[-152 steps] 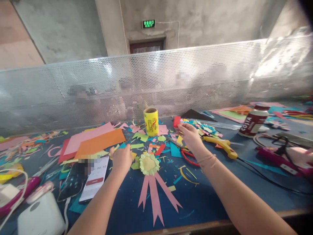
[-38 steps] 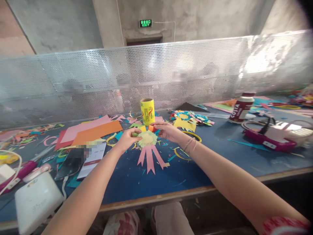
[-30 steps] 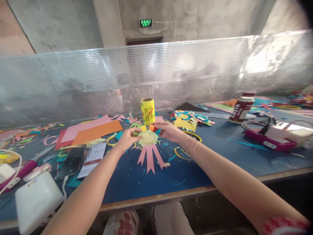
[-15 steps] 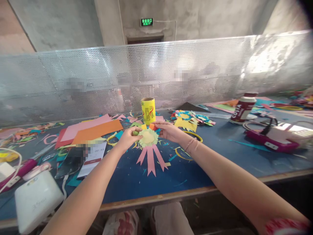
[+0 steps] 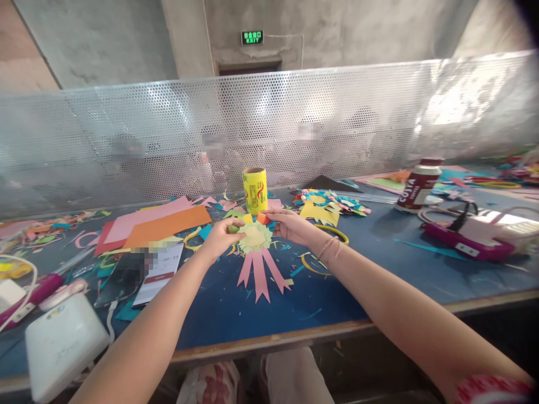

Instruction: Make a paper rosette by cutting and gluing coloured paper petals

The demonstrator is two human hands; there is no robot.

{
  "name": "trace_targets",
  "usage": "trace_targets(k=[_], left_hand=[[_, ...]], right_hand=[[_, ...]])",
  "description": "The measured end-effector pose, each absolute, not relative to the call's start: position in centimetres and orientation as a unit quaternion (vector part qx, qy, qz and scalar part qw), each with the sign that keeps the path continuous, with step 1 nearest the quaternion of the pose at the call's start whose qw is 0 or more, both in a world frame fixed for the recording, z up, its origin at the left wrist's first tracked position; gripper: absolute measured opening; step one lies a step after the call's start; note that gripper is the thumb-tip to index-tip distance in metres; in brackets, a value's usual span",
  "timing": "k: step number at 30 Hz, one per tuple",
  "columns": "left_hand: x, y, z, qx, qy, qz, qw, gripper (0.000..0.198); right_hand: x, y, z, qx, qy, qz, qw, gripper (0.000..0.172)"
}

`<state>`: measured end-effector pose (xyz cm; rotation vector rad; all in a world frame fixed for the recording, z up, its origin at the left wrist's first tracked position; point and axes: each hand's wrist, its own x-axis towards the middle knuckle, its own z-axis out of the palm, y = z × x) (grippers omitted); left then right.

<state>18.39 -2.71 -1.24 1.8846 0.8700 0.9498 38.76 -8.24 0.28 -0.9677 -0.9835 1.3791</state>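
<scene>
A paper rosette (image 5: 255,235) with a pale yellow centre, a light green frilled edge and pink forked tails is in the middle, above the blue tabletop. My left hand (image 5: 225,235) grips its left edge between thumb and fingers. At its upper right, my right hand (image 5: 290,225) pinches a small orange paper piece (image 5: 262,217). A small yellow paper piece (image 5: 248,218) shows at the rosette's top edge; what holds it there I cannot tell. Just behind stands a yellow cardboard tube (image 5: 255,191), upright.
Orange paper sheets (image 5: 168,225) and a phone (image 5: 158,278) lie left, near a white power bank (image 5: 65,345). Finished-looking rosettes (image 5: 318,198), a brown coffee bottle (image 5: 419,188) and a purple-edged device (image 5: 467,241) are right. A perforated metal screen (image 5: 269,123) stands behind.
The rosette's pink tails have swung slightly to the right. Both hands keep nearly the same place and grip.
</scene>
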Motion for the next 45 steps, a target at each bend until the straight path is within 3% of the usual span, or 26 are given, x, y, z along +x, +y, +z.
trace_targets(k=[15, 27, 45], left_hand=[[18.41, -2.61, -1.40, 0.752, 0.335, 0.379, 0.423, 0.033], [18.36, -2.91, -1.16, 0.727, 0.379, 0.379, 0.430, 0.043], [18.43, -3.14, -0.89, 0.735, 0.387, 0.386, 0.401, 0.040]], right_hand=[[38.82, -8.23, 0.30, -0.420, -0.431, 0.569, 0.561, 0.016], [38.52, -8.52, 0.94, -0.399, -0.387, 0.621, 0.552, 0.021], [38.45, -8.37, 0.51, -0.383, -0.420, 0.599, 0.564, 0.013]])
